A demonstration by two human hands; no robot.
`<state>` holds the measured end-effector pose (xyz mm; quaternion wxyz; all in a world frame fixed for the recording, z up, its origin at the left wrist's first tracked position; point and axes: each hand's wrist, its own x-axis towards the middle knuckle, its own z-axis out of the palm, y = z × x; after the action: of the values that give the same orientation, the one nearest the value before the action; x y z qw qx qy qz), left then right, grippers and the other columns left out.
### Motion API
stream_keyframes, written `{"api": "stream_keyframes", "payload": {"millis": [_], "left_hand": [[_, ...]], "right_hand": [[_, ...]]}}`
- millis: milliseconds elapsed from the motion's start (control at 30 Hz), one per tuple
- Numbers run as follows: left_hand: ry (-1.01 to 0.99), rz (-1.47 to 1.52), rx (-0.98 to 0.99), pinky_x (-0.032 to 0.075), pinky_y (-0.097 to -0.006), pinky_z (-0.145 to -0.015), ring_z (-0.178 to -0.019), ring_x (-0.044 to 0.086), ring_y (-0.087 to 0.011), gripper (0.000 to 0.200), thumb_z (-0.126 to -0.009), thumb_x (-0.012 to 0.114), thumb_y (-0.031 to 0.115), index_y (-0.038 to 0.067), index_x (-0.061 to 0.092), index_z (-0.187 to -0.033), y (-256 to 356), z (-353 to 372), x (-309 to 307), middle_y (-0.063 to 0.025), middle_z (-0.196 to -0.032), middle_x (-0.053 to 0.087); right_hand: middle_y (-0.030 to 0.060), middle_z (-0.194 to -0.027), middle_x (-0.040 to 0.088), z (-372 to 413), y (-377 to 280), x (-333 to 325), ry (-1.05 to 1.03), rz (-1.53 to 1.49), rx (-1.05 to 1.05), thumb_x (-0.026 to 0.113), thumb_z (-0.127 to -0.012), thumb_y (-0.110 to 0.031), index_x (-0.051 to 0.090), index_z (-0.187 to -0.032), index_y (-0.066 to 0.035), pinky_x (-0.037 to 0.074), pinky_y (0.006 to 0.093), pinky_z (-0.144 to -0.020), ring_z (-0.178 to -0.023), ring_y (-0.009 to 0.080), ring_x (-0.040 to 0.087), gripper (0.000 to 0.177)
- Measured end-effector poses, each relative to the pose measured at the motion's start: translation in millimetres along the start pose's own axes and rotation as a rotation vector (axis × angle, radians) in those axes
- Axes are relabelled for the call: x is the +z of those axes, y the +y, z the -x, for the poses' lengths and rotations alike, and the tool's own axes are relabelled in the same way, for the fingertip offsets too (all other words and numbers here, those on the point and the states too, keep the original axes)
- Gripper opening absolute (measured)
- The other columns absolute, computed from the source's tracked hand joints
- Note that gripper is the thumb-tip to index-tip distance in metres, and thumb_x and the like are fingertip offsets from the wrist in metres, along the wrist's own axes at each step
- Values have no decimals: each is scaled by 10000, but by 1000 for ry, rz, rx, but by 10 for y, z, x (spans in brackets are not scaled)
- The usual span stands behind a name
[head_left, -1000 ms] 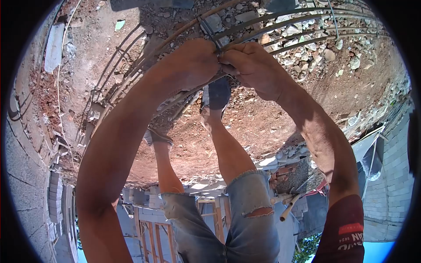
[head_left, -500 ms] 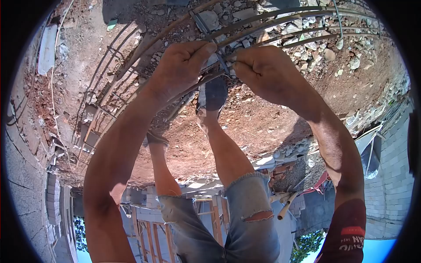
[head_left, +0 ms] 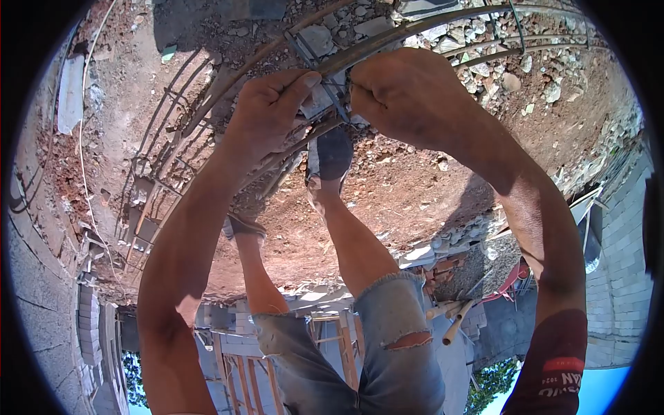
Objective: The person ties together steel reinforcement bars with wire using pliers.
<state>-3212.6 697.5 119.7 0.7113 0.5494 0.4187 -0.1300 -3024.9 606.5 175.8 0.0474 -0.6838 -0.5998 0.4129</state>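
left hand (head_left: 280, 104) pinched closed, right hand (head_left: 404, 93) curled closed, near a thin metal frame (head_left: 337, 104) crossing long rods (head_left: 391, 34); what the hands grip is hidden.

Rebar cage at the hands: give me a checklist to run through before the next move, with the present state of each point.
1. Hands in view: ok. The left hand and right hand are on either side of a stirrup.
2. Stirrup crosses the thick long bar: ok, the crossing shows between the hands.
3. Stirrup tied to that bar: cannot tell, no tie can be made out.
4. Hand protection: not ok, both hands are bare.
5. Right shoe clear of the cage: cannot tell, it looks close to the bars.
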Motion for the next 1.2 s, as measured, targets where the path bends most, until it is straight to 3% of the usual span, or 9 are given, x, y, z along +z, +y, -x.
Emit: {"api": "stream_keyframes", "payload": {"millis": [167,267,367,467,633,867,1067,1133,1200], "left_hand": [[33,226,-63,429,-213,-529,-635,502,-38,281,-928,624,266,23,688,-1055,-53,-49,43,6,-717,584],[70,18,79,394,-214,-498,-610,479,-30,286,-916,643,275,22,699,-1037,33,17,77,14,-675,571],[95,-58,-54,369,-216,-493,-581,454,-28,283,-905,660,272,20,707,-1025,107,38,107,23,-639,562],[106,2,-58,388,-208,-570,-617,470,-34,257,-902,640,229,-21,697,-875,89,32,113,32,-654,561],[233,141,46,389,-202,-504,-603,495,-28,267,-874,686,221,30,689,-1061,-57,-49,205,13,-698,603],[60,260,-10,410,-203,-537,-620,513,-42,241,-898,651,244,26,684,-995,-31,-106,88,10,-710,609],[-20,-95,-22,331,-196,-522,-606,420,-12,279,-944,585,220,25,662,-1128,39,-86,46,72,-691,509],[41,-124,98,312,-193,-499,-574,403,-9,274,-942,592,229,28,669,-1111,5,-109,57,86,-632,479],[4,-113,88,303,-195,-485,-556,397,-7,264,-939,598,231,34,674,-1098,-7,-109,31,84,-624,477]], "right_hand": [[100,-759,661,-61,69,-67,19,141,2,583,-831,-207,663,-751,-81,529,411,-648,-730,301,656,169],[75,-720,619,-174,186,-82,95,201,-67,583,-841,-211,585,-701,-79,492,425,-593,-638,264,621,193],[75,-759,642,-332,126,-180,132,280,-134,591,-864,-161,641,-786,-68,508,376,-600,-649,223,638,131],[117,-843,716,-587,-103,-429,-470,276,261,675,-770,-298,707,-841,-50,536,333,-683,-826,223,695,261],[182,-749,675,-676,26,-259,-310,236,150,606,-794,-172,691,-774,-8,519,394,-626,-719,270,674,185],[168,-699,655,-761,125,-204,-280,113,256,607,-805,-140,680,-765,5,494,394,-579,-646,273,638,168],[147,-672,638,-349,242,-312,-37,-504,442,605,-826,-116,674,-791,22,473,382,-542,-582,253,598,159],[98,-678,623,-142,250,123,907,-79,103,579,-880,-127,664,-830,33,449,353,-531,-573,175,542,188],[99,-798,663,149,30,410,811,-307,286,614,-869,-107,674,-928,-39,514,309,-614,-685,184,653,108]]}}
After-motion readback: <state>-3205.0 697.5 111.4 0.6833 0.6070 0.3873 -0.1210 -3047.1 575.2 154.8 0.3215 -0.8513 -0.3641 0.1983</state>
